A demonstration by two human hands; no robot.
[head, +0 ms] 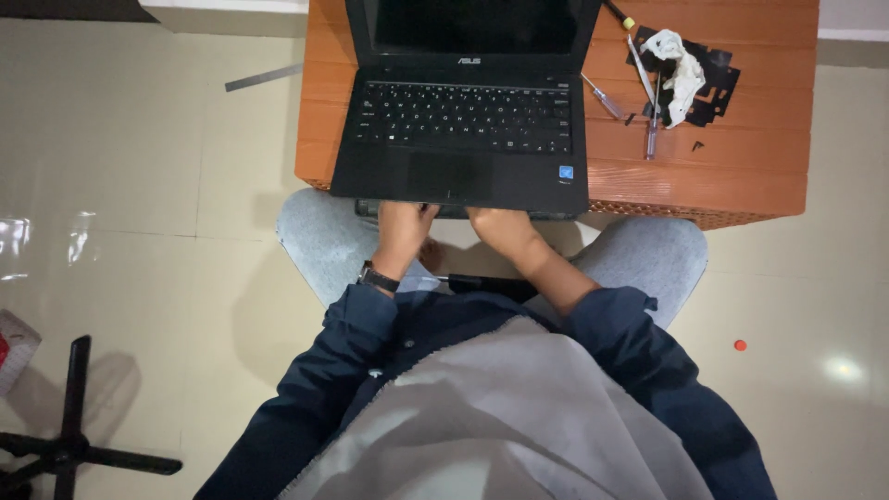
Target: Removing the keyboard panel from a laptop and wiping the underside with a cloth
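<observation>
An open black laptop (463, 120) sits on a low orange-brown table (741, 176), its front edge hanging over the near side. My left hand (404, 227) and my right hand (500, 230) both reach under that front edge, fingers hidden beneath the laptop's base. A wristwatch (378, 277) is on my left wrist. Whether the fingers grip the laptop or something under it is hidden. A dark flat object (491, 285) lies on my lap between my forearms.
Right of the laptop lie screwdrivers (648, 102), a crumpled white cloth (681, 69) on a black bracket (718, 83), and small screws. A metal ruler (264, 77) lies on the tiled floor, a black stand base (69, 435) at lower left, a red cap (740, 345) at right.
</observation>
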